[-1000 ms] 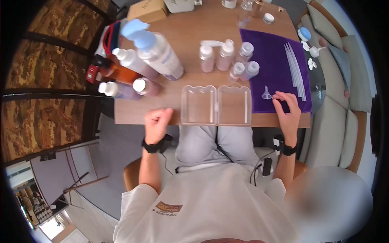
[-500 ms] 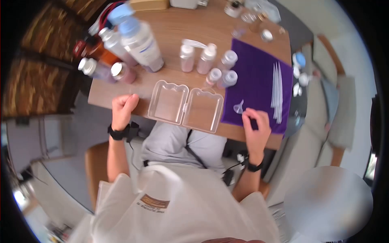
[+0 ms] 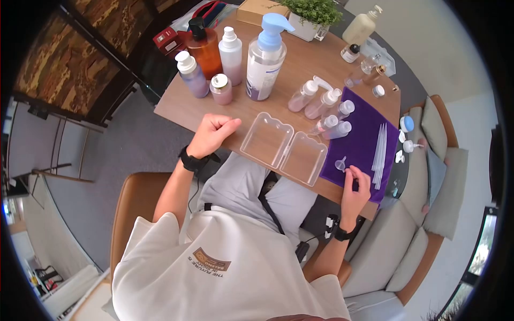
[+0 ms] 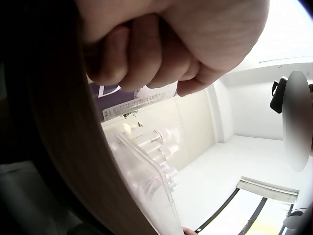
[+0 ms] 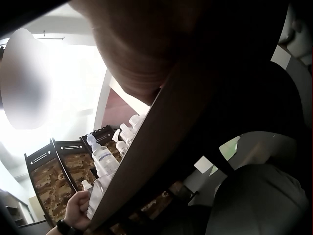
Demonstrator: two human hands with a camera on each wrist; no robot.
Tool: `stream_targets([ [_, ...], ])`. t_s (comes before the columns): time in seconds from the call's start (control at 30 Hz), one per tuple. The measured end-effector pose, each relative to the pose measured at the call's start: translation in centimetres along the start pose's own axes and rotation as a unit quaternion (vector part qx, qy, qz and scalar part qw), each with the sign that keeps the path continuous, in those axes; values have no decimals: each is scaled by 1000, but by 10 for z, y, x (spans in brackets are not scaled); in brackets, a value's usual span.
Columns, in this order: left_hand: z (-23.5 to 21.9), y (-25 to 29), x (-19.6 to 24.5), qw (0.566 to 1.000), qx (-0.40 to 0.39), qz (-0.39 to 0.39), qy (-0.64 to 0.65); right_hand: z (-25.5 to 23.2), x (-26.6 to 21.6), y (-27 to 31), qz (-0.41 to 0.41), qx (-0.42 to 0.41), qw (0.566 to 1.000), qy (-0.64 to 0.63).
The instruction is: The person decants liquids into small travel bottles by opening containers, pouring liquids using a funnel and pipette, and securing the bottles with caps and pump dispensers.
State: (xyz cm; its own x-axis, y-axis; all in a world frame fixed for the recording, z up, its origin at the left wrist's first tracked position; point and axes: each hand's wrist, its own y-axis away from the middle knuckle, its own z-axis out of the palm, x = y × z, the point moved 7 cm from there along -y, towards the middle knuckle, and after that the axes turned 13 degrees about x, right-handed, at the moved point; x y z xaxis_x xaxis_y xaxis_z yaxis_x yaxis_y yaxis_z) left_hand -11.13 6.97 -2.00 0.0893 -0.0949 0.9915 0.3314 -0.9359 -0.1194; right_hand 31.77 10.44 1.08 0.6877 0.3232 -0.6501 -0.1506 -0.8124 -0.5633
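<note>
In the head view, my left hand (image 3: pixel 211 134) lies at the table's front edge, fingers curled in and thumb over them, holding nothing. Left of centre, an open clear two-part case (image 3: pixel 272 140) lies beside it. My right hand (image 3: pixel 356 196) rests at the front of the purple cloth (image 3: pixel 350 145), fingers loosely bent. Its fingertips are beside a small clear funnel (image 3: pixel 340 163), spout upward; whether they touch it I cannot tell. Clear thin tubes (image 3: pixel 379 155) lie to that hand's right. Small clear bottles (image 3: pixel 303 96) stand behind the case.
Behind my left hand stand a large blue-pump bottle (image 3: pixel 264 72), an amber bottle (image 3: pixel 205 52), a white-pump bottle (image 3: pixel 231 60) and a pink jar (image 3: pixel 221 90). At the back are a potted plant (image 3: pixel 310 18) and a cream pump bottle (image 3: pixel 360 27).
The head view has turned and shifted, bringing the plant and back bottles into sight. Both hands stay near the same things; nothing on the table has visibly moved.
</note>
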Motion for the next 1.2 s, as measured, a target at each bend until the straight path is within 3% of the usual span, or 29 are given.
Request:
stream_targets([
  [0.37,1,0,-4,999,-12,32,0,-4,-12,-13,-5,18,1000,-5],
  [0.53,1,-2,-4,999,-15,18,27,-3,-88,-71,-134,-36,990,-6],
  [0.73,2,1,2,999,-8,23,22,40,-159,-130,-236,-115,965,1],
  [0.97,2,1,-4,1000,-5,30,0,61,-207,-150,-295,-127,947,-9],
  [1.2,3,1,0,999,-16,36,5,75,-187,-156,-324,-184,927,33],
])
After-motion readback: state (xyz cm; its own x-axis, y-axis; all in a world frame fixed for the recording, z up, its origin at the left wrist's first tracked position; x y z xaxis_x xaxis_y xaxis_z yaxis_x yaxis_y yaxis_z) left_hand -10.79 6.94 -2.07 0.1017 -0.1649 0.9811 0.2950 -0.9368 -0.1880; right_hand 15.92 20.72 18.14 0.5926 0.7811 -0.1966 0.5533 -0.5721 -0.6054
